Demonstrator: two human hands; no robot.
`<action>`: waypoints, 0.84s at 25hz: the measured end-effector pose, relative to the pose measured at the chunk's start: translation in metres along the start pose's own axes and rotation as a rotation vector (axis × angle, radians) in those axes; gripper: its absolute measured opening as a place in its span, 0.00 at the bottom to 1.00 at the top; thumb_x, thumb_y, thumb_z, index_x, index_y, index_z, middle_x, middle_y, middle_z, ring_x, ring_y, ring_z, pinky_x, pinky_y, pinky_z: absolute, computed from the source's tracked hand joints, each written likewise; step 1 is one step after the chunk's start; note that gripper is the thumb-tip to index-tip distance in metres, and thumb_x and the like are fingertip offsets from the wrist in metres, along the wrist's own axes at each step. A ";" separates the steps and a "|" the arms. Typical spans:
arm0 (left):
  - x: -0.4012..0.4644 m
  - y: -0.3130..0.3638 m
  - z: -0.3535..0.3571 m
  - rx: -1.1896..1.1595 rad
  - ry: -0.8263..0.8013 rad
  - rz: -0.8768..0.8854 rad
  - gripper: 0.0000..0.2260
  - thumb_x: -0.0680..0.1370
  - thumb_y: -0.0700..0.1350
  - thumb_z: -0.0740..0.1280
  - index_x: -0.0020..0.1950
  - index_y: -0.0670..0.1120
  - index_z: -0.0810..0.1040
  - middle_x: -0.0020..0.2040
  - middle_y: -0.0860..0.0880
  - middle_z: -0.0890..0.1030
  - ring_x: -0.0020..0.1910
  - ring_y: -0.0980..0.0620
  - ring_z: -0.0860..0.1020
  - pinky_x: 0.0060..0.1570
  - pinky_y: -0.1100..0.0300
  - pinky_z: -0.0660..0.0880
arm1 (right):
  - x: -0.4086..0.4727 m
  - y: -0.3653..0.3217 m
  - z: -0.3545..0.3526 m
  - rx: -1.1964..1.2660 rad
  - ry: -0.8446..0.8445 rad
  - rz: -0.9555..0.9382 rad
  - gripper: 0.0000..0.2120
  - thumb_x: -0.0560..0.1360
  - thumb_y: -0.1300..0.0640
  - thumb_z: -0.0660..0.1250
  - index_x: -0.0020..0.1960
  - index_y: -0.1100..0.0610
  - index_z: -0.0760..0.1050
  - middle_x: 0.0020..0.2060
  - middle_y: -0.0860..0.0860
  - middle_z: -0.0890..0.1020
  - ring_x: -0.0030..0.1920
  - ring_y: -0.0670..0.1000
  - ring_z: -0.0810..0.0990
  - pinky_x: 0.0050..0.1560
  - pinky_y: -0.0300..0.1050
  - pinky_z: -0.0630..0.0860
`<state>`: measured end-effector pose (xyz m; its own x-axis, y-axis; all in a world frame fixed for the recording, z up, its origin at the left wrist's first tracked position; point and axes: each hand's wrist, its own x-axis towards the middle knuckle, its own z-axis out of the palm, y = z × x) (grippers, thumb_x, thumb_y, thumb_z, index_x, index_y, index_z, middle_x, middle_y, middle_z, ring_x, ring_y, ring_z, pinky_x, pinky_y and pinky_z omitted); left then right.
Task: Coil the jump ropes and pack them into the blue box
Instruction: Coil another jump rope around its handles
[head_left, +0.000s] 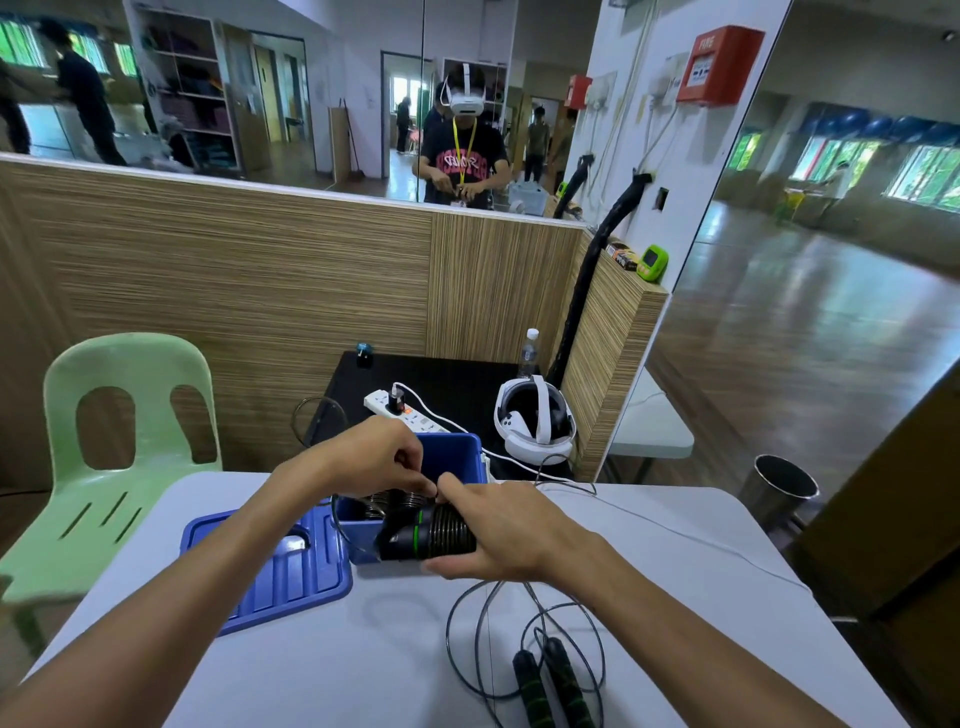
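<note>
the right hand (511, 530) is gripping the coiled jump rope (428, 535), a pair of black handles with green bands wrapped in cord, and is holding it at the near edge of the blue box (452, 454). the left hand (382, 454) is hovering just above it with the fingertips (434, 491) pinched closed on the thin cord. dark coils are lying inside the box. the blue lid (283, 569) is lying flat on the white table (322, 670), touching the box on its left side. a second jump rope (543, 660) is lying uncoiled on the table near the bottom edge, its cord looping loosely around two black handles with green grips. a white headset (537, 421) is resting on the black table (452, 376) behind the box.
</note>
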<state>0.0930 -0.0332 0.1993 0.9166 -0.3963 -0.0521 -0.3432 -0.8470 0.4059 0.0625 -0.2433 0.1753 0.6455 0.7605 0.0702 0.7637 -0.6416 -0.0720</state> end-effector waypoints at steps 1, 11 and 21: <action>-0.003 0.002 0.000 -0.002 0.031 0.001 0.11 0.74 0.54 0.72 0.34 0.51 0.78 0.32 0.52 0.79 0.29 0.58 0.71 0.30 0.67 0.67 | 0.001 0.001 0.000 0.003 -0.003 0.024 0.24 0.73 0.32 0.64 0.51 0.46 0.55 0.46 0.50 0.81 0.39 0.55 0.77 0.36 0.50 0.73; -0.017 0.047 0.036 0.031 0.479 -0.271 0.11 0.80 0.49 0.60 0.40 0.47 0.73 0.36 0.51 0.77 0.34 0.51 0.73 0.35 0.57 0.66 | 0.022 0.002 0.003 -0.133 0.138 0.257 0.26 0.74 0.35 0.63 0.62 0.51 0.63 0.47 0.52 0.80 0.41 0.57 0.80 0.34 0.46 0.65; -0.025 0.054 0.069 -0.676 0.824 -0.423 0.05 0.77 0.46 0.69 0.45 0.46 0.76 0.35 0.51 0.82 0.34 0.59 0.80 0.29 0.70 0.72 | 0.031 0.003 0.004 -0.115 0.252 0.362 0.32 0.75 0.35 0.62 0.75 0.44 0.60 0.51 0.55 0.78 0.45 0.59 0.80 0.36 0.47 0.68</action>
<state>0.0372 -0.0938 0.1592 0.8735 0.4386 0.2114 -0.0240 -0.3948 0.9184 0.0846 -0.2217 0.1729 0.8423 0.4467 0.3018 0.4757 -0.8792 -0.0262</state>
